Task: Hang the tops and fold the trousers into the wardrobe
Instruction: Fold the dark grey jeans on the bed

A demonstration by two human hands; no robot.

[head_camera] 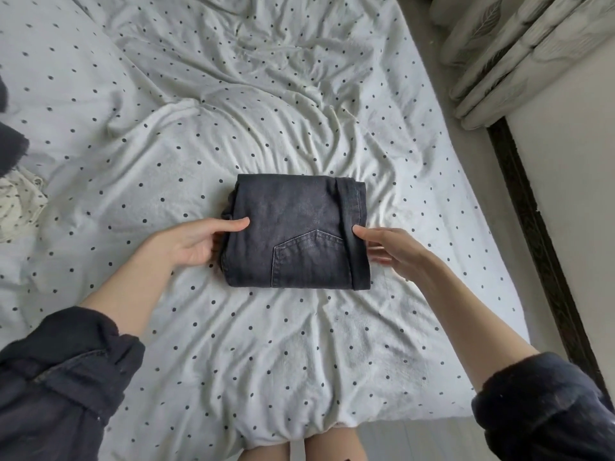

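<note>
My left hand [189, 242] has hold of the left edge of the folded jeans [296, 232], thumb lying flat on top of the denim and the other fingers tucked under the bundle, out of sight. My right hand [396, 249] is at the right edge, where the thumb tip touches the rolled hem; its fingers are fairly straight and spread alongside the fold, and I cannot tell whether any of them have slid beneath the cloth.

The jeans are dark grey, folded into 1 compact rectangle with a back pocket facing up near the front edge. They lie in the middle of the bed sheet [299, 104], white with small dark dots and heavily creased around the bundle.

At the far left edge of the sheet lie 2 more pieces of clothing: a dark garment [10, 148] and, just below it, a cream crumpled piece [20, 201]. Patterned curtains [509, 54] hang at the upper right, beyond the bedside.
</note>
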